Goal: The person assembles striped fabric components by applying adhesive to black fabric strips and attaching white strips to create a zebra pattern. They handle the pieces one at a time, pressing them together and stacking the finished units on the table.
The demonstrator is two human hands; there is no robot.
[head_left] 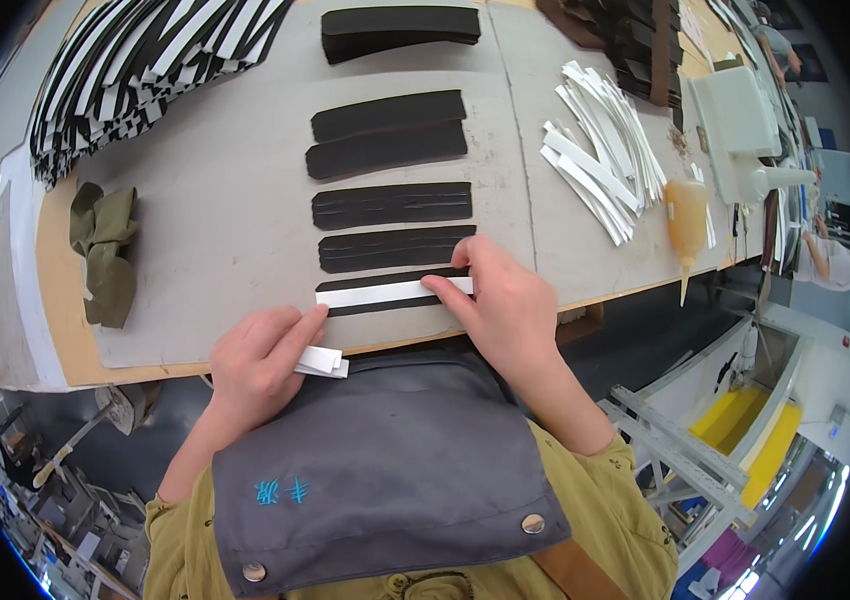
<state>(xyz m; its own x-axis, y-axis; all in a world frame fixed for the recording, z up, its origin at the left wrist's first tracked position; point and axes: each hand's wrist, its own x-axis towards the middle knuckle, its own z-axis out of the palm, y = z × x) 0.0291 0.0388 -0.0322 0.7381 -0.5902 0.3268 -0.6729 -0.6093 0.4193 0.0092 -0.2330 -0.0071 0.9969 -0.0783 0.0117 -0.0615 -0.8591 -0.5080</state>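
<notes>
A white strip (375,293) lies lengthwise along the middle of the nearest black strip (385,309), close to the table's front edge. At its right end my right hand (500,295) pinches, thumb on the white strip and index finger by the black one. My left hand (263,360) touches the white strip's left end with a fingertip. Held in the same hand is a small bundle of white strips (323,362). Beyond lie two black strips (395,248) with thin lines along them, then two plain black pieces (390,150) partly overlapping.
A black stack (400,32) sits at the back. Black-and-white strips (155,70) pile up back left, above olive fabric pieces (110,250). To the right are loose white strips (605,150), an amber glue bottle (687,220) with its nozzle over the edge, and a white container (740,110).
</notes>
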